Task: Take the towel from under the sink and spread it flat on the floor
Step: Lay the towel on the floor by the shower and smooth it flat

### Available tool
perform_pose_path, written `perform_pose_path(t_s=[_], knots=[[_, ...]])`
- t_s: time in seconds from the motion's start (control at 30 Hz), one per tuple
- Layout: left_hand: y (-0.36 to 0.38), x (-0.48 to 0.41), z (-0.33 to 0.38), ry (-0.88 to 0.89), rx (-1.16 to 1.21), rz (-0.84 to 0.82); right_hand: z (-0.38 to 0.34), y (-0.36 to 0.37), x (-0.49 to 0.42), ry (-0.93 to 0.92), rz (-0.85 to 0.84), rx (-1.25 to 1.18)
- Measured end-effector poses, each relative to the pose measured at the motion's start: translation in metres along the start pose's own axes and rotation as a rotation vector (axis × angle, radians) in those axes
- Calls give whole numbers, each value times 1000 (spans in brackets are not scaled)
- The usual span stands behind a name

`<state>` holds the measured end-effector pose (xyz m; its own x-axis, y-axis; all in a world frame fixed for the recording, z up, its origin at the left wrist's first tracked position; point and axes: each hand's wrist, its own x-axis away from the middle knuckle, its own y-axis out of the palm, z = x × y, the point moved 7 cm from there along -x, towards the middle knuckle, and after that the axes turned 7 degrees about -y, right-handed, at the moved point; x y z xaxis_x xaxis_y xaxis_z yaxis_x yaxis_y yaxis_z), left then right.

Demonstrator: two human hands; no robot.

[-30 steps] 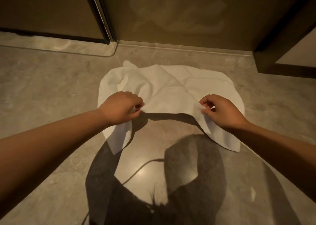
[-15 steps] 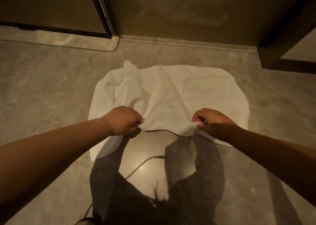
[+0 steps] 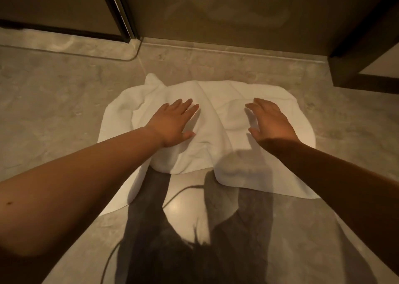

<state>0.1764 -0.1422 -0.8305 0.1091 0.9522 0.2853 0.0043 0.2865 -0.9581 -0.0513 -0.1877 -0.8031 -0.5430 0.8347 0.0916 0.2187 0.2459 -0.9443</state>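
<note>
A white towel (image 3: 218,111) lies on the grey stone floor (image 3: 54,111), mostly spread out. It is rumpled at its far left corner and its near edge is bunched in folds. My left hand (image 3: 172,122) rests palm down on the towel's left half, fingers spread. Over the towel's right half is my right hand (image 3: 269,119), open with fingers apart, palm down; whether it touches the cloth I cannot tell. Neither hand holds anything.
A dark glass door with a black frame (image 3: 121,14) and a brown wall panel (image 3: 237,14) stand just beyond the towel. A dark cabinet base (image 3: 356,74) is at the right. A raised stone sill (image 3: 64,46) curves at far left. My shadow covers the near floor.
Both hands let go of the towel's near edge, which dropped to the floor. They opened and moved forward onto the middle of the towel.
</note>
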Motion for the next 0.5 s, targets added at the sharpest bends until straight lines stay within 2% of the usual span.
perform_pose_path(t_s=[0.13,0.27,0.5], knots=[[27,-11,0,-46,-97,-116,21,17,-9,99,-86,70],[42,-9,-5,-37,-156,-125,28,33,-5,33,-155,193],[50,6,-10,-6,-246,-66,31,24,-5,25,10,383]])
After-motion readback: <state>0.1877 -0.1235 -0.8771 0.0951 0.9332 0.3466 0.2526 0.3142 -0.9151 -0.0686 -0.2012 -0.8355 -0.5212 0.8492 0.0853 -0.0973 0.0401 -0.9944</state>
